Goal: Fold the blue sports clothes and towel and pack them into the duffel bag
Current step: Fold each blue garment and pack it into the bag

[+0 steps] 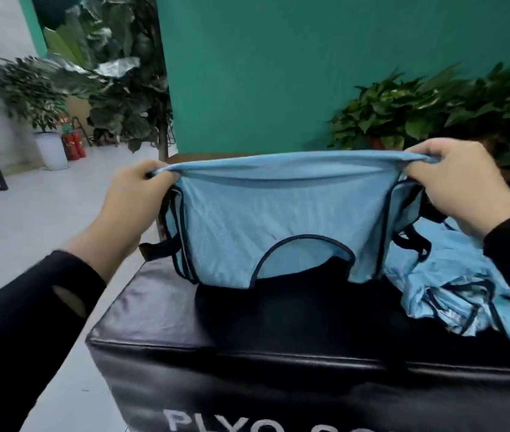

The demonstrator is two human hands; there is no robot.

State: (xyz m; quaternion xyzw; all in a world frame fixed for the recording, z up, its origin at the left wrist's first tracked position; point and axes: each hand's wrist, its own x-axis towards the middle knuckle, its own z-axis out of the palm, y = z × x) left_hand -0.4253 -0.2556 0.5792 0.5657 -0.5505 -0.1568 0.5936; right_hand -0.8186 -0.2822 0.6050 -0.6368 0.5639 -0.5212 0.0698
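A light blue sleeveless sports top with dark trim hangs upside down above a black padded box, its neckline at the bottom. My left hand grips the left end of its upper edge. My right hand grips the right end, so the fabric is stretched flat between them. A second blue garment with dark trim lies crumpled on the box to the right. Dark straps show behind the top on both sides; whatever they belong to is hidden.
A green wall stands behind the box. Potted plants fill the back right. More plants, a white pot and red fire extinguishers stand at the back left. Pale floor lies left of the box.
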